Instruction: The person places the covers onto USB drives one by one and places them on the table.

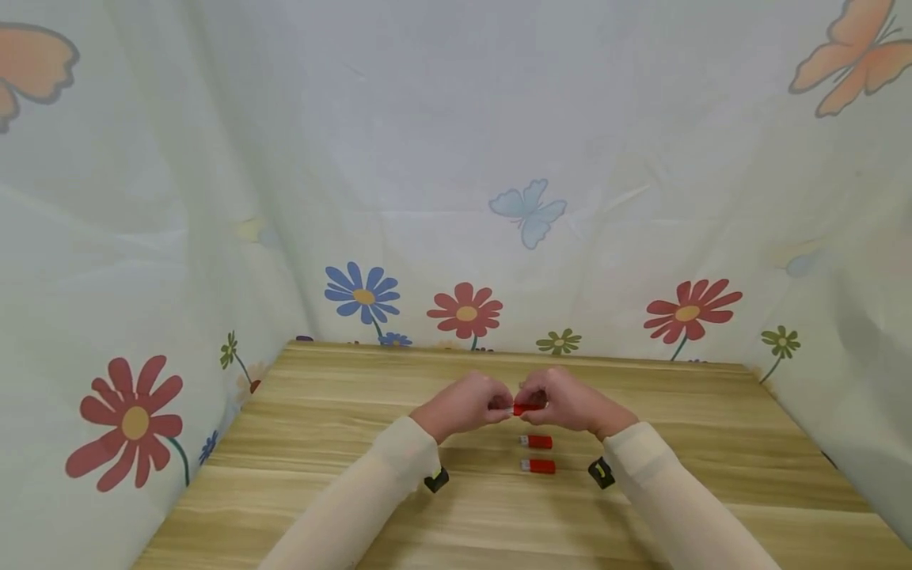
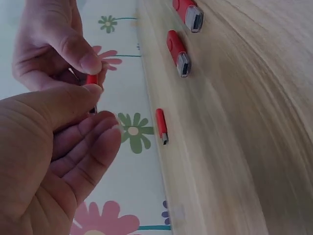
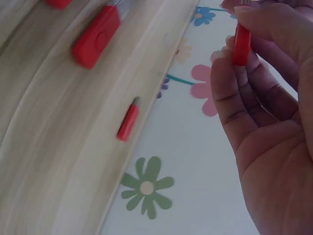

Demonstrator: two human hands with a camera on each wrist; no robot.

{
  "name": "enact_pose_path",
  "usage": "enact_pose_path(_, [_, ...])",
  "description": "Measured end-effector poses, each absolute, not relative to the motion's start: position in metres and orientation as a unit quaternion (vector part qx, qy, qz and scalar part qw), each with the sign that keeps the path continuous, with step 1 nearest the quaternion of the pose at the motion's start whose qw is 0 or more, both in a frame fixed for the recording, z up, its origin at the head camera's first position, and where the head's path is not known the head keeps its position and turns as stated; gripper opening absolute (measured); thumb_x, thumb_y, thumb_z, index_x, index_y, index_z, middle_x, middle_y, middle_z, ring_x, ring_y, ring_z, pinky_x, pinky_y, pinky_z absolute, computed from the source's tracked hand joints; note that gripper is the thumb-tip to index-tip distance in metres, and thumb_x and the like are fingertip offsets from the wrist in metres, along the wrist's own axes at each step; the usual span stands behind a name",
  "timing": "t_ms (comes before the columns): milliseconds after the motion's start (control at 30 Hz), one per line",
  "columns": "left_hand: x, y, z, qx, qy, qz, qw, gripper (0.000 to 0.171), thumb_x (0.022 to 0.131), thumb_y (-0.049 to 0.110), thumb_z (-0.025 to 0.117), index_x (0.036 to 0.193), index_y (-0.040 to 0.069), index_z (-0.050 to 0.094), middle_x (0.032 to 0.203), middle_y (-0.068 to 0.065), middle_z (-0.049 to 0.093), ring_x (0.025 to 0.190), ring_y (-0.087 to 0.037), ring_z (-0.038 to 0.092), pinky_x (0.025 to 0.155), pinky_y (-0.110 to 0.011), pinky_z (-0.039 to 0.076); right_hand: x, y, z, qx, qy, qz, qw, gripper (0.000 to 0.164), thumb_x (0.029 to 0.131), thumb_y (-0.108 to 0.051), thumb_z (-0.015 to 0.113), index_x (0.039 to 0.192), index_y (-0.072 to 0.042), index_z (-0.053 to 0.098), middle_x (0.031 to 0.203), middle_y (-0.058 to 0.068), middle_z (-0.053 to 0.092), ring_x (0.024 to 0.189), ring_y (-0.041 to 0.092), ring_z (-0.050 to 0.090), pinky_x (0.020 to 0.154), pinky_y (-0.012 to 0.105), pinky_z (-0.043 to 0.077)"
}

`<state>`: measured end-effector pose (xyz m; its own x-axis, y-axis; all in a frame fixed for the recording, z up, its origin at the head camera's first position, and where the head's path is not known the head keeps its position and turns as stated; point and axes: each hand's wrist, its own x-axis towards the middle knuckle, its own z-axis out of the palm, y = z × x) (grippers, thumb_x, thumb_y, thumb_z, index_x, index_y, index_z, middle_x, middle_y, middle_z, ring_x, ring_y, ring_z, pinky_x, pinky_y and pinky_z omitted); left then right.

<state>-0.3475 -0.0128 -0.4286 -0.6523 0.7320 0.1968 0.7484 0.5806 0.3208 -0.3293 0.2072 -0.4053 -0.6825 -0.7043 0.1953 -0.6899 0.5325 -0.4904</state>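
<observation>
Person, both forearms in from the near side: left sleeve (image 1: pixel 349 507) and right sleeve (image 1: pixel 694 491), cream, small black units at the wrists (left unit (image 1: pixel 436 479), right unit (image 1: pixel 602 473)). Wood-grain bench (image 1: pixel 456 530) below. Nearest red USB stick (image 1: pixel 540 466) lies flat between the forearms, silver plug end to the left; clear cover on the plug per left wrist view. Second USB stick (image 1: pixel 539 442) just beyond, roughly parallel, same direction, not touching. Next, both hands meet over the bench. Held USB stick (image 1: pixel 527 409) is between them: right hand (image 1: pixel 570 400) pinches the red body, thumb against fingers; left hand (image 1: pixel 466 404) has thumb and fingers closed in a narrow pinch at the plug end. Exact left contact partly hidden. Another USB stick (image 2: pixel 161 124) lies further off near the bench's far edge, shown in both wrist views. Behind: white curtain (image 1: pixel 427 158), printed blue flower (image 1: pixel 363 296), red flower (image 1: pixel 466 313), pale blue butterfly (image 1: pixel 530 212).
</observation>
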Motion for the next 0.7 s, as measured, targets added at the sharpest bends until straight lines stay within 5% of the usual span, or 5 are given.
enact_pose_path(367, [-0.367, 0.017, -0.449, -0.360, -0.915, -0.183, -0.011, 0.004, 0.093, 0.021, 0.077, 0.093, 0.017, 0.079, 0.080, 0.008, 0.070, 0.071, -0.006, 0.058, 0.071, -0.017, 0.051, -0.350, 0.220, -0.424, -0.346, 0.899, -0.265, 0.051, 0.009, 0.087, -0.003, 0.079, 0.096, -0.004, 0.078, 0.092, 0.007, 0.075, 0.080, 0.015, 0.071, 0.075, 0.034, 0.062])
enact_pose_path(700, [-0.374, 0.031, -0.461, -0.374, -0.912, -0.166, -0.025, 0.009, 0.094, 0.017, 0.075, 0.085, 0.016, 0.077, 0.074, 0.009, 0.065, 0.067, -0.008, 0.058, 0.065, -0.018, 0.048, -0.352, 0.226, -0.433, -0.303, 0.912, -0.262, 0.086, 0.011, 0.086, -0.002, 0.079, 0.095, -0.008, 0.080, 0.090, 0.002, 0.077, 0.079, 0.014, 0.069, 0.075, 0.029, 0.059])
